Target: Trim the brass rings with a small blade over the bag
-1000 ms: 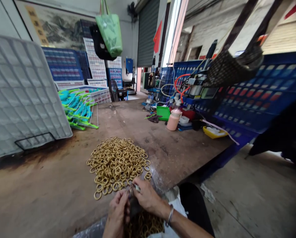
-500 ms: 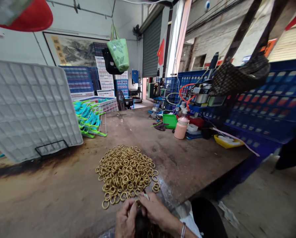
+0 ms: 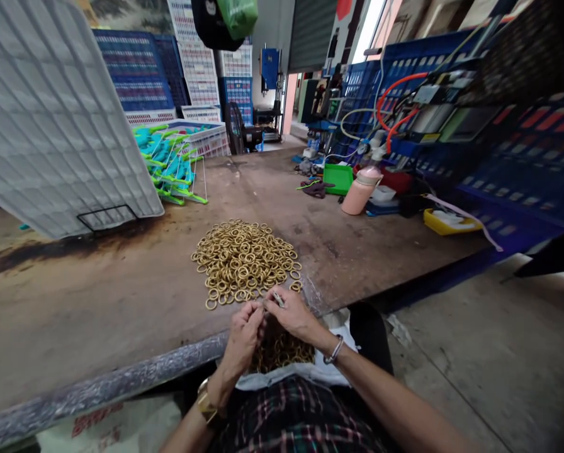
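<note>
Golden rings (image 3: 247, 261), twelve o'clock from left hand (image 3: 244, 324).
It pinches something unclear; right hand (image 3: 294, 316) holds pale item (image 3: 278, 299); fingerwork likely needs steadiness.

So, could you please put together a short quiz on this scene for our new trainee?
1. Multiple choice: what colour is the tray beside the pink bottle?
A) blue
B) green
C) white

2. True or false: the left hand and the right hand are held far apart, at opposite ends of the table.

3. Fill in the blank: the watch is worn just behind the ____ hand.

Key: 1. B, green. 2. False; the two are close together, at the near edge of the heap of gold-coloured rings. 3. Left.
</note>
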`<action>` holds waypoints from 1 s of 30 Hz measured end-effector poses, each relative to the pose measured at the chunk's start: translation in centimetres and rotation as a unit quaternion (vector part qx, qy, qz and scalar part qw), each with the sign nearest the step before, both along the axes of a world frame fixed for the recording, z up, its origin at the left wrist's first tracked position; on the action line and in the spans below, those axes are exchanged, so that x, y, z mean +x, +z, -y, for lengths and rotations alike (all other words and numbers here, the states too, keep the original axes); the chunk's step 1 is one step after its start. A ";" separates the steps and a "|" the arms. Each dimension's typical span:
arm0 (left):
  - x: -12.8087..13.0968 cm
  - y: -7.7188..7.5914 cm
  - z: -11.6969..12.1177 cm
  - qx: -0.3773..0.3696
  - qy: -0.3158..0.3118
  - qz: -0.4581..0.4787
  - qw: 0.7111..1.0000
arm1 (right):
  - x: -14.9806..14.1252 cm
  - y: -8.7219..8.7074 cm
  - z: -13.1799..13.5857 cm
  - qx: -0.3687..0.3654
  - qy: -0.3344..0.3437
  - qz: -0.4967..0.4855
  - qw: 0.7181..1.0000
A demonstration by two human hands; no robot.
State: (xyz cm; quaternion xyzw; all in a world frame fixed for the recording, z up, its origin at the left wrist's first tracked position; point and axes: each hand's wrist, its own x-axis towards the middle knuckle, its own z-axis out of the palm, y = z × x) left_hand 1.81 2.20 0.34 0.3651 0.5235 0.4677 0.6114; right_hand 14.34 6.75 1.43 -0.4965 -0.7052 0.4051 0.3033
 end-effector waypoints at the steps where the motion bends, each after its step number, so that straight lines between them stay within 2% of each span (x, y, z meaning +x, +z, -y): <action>1: 0.0 -0.1 0.0 -0.002 -0.001 0.007 1.000 | 0.0 0.1 0.1 0.003 0.005 -0.003 1.000; 5: -0.2 -0.5 0.2 -0.012 -0.006 0.048 0.999 | -0.1 0.3 0.2 0.016 0.019 -0.014 1.000; 9: -0.4 -0.3 0.2 -0.028 -0.002 0.108 0.994 | -0.2 0.1 -0.2 0.002 0.014 -0.019 1.000; 12: -0.5 0.2 0.2 -0.031 0.010 0.126 0.991 | -0.1 -0.4 -0.3 0.028 -0.005 0.040 0.999; 16: -0.5 0.2 0.1 -0.035 0.031 0.104 0.993 | 0.2 -1.0 0.3 0.093 0.051 0.183 0.977; 20: -0.6 -0.1 0.0 -0.024 0.033 0.075 0.996 | -0.1 -1.2 0.8 0.104 0.094 0.277 0.951; 24: -0.6 -0.4 -0.1 -0.019 0.038 0.042 0.998 | -0.4 -0.9 0.8 0.093 0.104 0.327 0.935; 30: -0.5 -0.5 0.0 -0.011 0.041 0.006 0.999 | -0.6 -0.7 0.9 0.084 0.090 0.353 0.927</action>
